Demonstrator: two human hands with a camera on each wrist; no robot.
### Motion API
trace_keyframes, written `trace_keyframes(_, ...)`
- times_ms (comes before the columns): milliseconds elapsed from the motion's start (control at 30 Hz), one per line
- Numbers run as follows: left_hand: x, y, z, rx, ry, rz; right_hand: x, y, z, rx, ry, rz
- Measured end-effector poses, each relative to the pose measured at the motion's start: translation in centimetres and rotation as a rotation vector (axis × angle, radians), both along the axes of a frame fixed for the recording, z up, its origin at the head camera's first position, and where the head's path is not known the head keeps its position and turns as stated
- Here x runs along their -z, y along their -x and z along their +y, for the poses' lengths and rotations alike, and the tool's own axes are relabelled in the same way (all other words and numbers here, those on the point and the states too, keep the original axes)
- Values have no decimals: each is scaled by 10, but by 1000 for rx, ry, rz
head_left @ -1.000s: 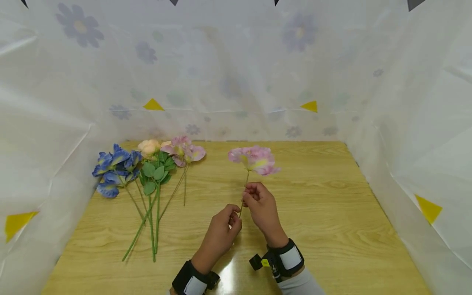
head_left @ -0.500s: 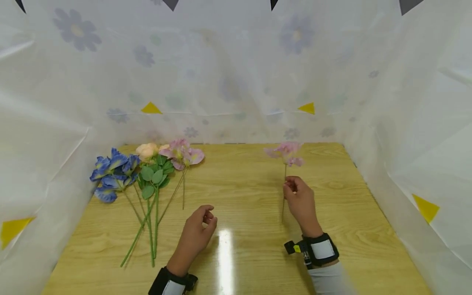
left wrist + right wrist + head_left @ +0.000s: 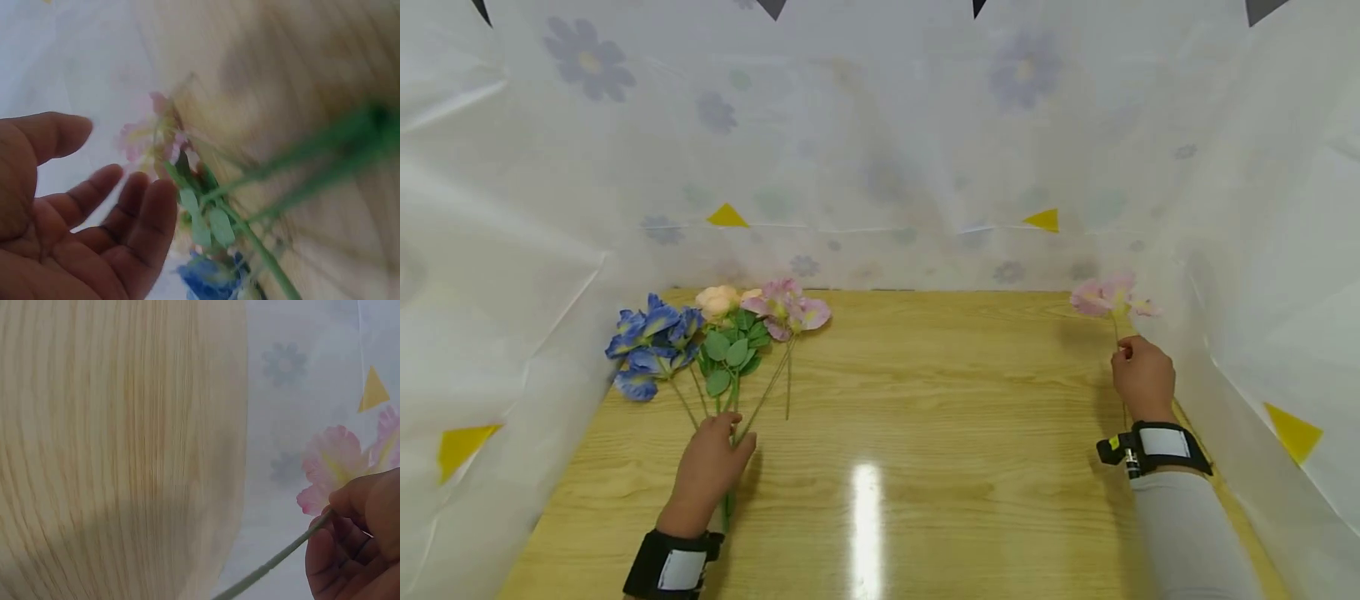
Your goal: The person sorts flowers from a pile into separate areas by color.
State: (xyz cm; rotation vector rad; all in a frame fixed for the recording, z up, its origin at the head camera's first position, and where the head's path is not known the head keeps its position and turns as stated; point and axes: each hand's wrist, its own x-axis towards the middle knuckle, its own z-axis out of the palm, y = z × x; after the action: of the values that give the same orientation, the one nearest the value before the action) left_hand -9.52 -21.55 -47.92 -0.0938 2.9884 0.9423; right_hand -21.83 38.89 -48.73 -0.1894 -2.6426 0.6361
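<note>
Near the table's right side, my right hand (image 3: 1145, 379) pinches the thin stem of a pink artificial flower (image 3: 1103, 297). In the right wrist view, thumb and fingertips meet on the green stem (image 3: 275, 559) just under the pale pink petals (image 3: 334, 456). On the left, my left hand (image 3: 707, 471) is over the green stems of the other flowers, partly hiding them. Its fingers are loosely bent and apart from the thumb, holding nothing, in the left wrist view. Beyond it lie blue flowers (image 3: 651, 337), a peach rose (image 3: 717, 301) with green leaves (image 3: 736, 352), and another pink flower (image 3: 784, 308).
The wooden table (image 3: 940, 400) is walled by a pale plastic sheet (image 3: 880, 125) at the back and both sides, printed with flowers. Yellow triangles (image 3: 727, 216) show on the sheet. A strip of light reflects off the tabletop at the front.
My right hand has carried the pink flower from the middle to the right side. My left hand has let go of that stem and moved left, over the stems of the lying flowers.
</note>
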Motion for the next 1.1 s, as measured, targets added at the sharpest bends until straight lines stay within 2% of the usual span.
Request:
trace_keyframes(133, 6, -3, -3, -20, 89, -85, 2, 9, 14, -12, -25, -104)
trace_keyframes(233, 12, -5, -5, -6, 136, -118, 10, 14, 21, -6, -44, -179)
trace_keyframes(367, 18, -8, -6, 28, 177, -107, 32, 17, 31, 5, -46, -256)
trace_keyframes(533, 21, -11, -7, 32, 180, -90, 49, 10, 33, 25, -37, -275)
trace_keyframes(700, 27, -12, -9, -14, 191, -39, 52, 12, 35, 46, 27, -291)
trace_keyframes(833, 29, -12, -12, -49, 181, -21, 43, 4, 29, 83, 116, -334)
trace_keyframes(967, 27, -8, -18, -51, 134, -70, 40, -13, 19, 127, 166, -294)
trace_keyframes(1100, 21, -5, -23, -56, 51, -144, 39, -32, -2, 146, 230, -157)
